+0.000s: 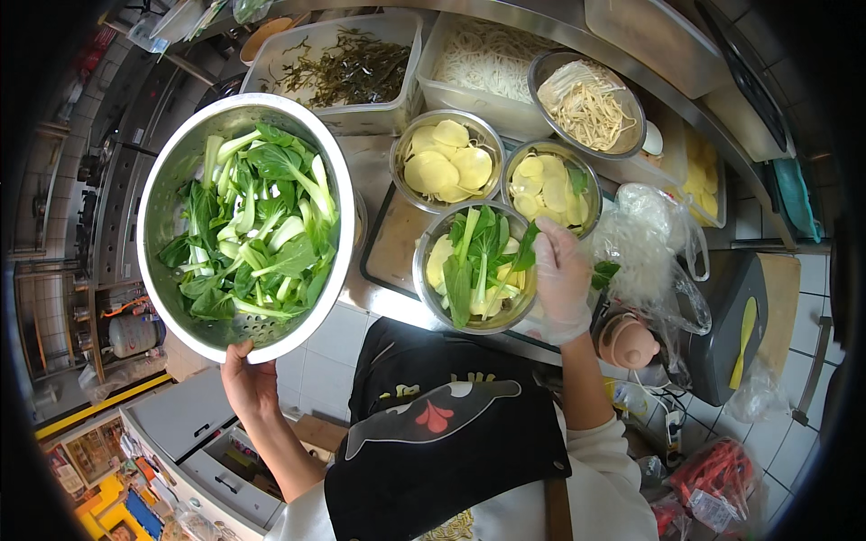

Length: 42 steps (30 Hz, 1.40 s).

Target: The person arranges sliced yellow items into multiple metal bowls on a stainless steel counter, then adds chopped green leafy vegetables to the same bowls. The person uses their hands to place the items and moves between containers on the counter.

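Note:
My bare left hand [252, 385] grips the near rim of a large perforated metal colander [257, 341], which is tilted toward me. Loose bok choy [274, 223] leaves and stalks lie inside it. My right hand [563, 280], in a clear plastic glove and slightly blurred, is at the right rim of a steel bowl [477, 329]. Its fingers are closed on a bok choy leaf [527, 247] at that rim. More bok choy [473, 260] rests on pale yellow slices [440, 260], probably potato, in the bowl. Another green leaf [604, 274] shows just right of the glove.
Two more steel bowls of slices [443, 162] [548, 186] stand behind. Farther back are a tub of seaweed [345, 71], a tub of noodles [487, 57] and a bowl of enoki mushrooms [592, 108]. Plastic bags [643, 230] and a dark appliance [720, 324] are at right.

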### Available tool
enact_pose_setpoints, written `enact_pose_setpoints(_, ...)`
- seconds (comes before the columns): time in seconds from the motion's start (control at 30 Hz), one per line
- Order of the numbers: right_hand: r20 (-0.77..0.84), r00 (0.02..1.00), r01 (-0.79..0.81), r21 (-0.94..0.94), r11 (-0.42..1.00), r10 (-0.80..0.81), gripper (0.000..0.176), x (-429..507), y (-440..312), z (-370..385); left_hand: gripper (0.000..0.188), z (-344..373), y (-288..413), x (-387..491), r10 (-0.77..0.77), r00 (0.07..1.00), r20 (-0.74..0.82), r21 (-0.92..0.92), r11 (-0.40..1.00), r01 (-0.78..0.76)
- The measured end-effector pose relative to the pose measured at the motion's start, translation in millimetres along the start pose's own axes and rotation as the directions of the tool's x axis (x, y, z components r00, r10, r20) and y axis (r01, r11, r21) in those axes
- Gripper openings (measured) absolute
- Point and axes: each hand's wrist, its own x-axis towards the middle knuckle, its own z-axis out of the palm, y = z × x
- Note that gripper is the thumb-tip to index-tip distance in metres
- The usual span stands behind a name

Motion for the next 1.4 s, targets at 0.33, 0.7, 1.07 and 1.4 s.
enact_pose_setpoints(0.33,0.523,0.777,0.570,-0.349,0.744,-0.350,0.052,-40,-13,52,0.047,2,3,0,-0.015,0.999,0.049,0.018,1.000,0.014)
enact_pose_setpoints(0.7,0.011,1.000,0.025,-0.800,0.600,-0.027,0.020,-42,134,-49,0.047,-1,6,-11,-0.003,1.000,0.025,0.035,0.999,0.003)
enact_pose_setpoints(1.07,0.052,0.932,-0.354,-0.100,0.930,0.360,0.019,-43,72,-75,0.047,2,6,-16,0.014,1.000,0.021,0.042,0.999,-0.014)
enact_pose_setpoints(1.4,0.058,0.950,0.299,-0.467,0.832,-0.308,0.022,-16,37,-52,0.045,-9,10,-24,-0.018,0.998,0.064,0.029,0.999,0.016)
